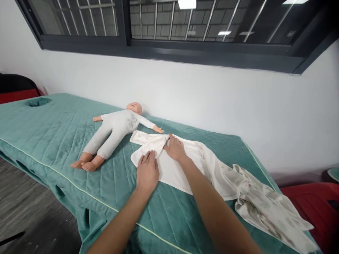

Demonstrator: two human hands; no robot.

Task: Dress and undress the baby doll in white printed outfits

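A white baby garment or wrap [173, 173] with a small print lies spread on the green quilted bed cover. My left hand [148, 172] rests flat on its near left part, fingers stretched out together. Farther back and to the right, my right hand [176, 148] lies on a folded edge, thumb apart from the extended fingers. Left of the cloth, a baby doll [115, 123] with a white cloth body lies on its back, arms spread. Its near hand is just behind the garment's upper left corner.
A crumpled printed cloth [267, 208] trails off to the right end of the bed [87, 190]. The bed has a face hole [38, 102] at far left. Behind it stand a white wall [212, 95] and a barred window [169, 53]. Red seats [315, 204] flank the bed.
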